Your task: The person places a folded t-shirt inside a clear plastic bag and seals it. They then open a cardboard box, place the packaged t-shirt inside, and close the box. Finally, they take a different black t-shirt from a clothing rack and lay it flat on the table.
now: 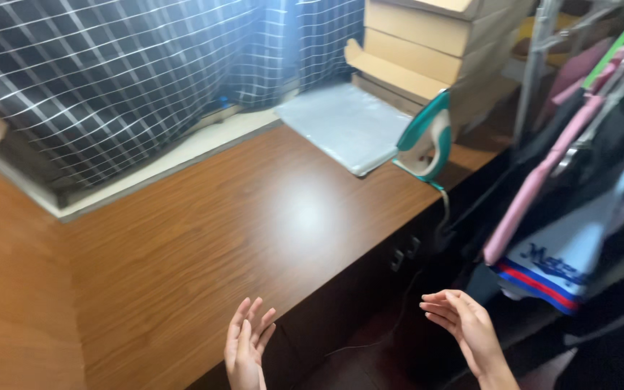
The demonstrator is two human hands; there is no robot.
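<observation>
My left hand (247, 345) is held up at the bottom of the view, over the front edge of a long wooden desk (204, 238), fingers straight and slightly apart, holding nothing. My right hand (464, 326) hovers off the desk's edge, above the dark floor, palm turned inward with fingers loosely spread and empty. A teal and white clothes iron (425, 137) stands upright at the desk's far right end, well beyond both hands. Its cord (438, 217) hangs down the dark cabinet front.
A stack of clear plastic bags (341, 124) lies on the desk beside the iron. Cardboard boxes (427, 43) are piled behind it. A dark checked curtain (131, 65) hangs over the window ledge. Clothes on hangers (579, 166) fill a rack on the right.
</observation>
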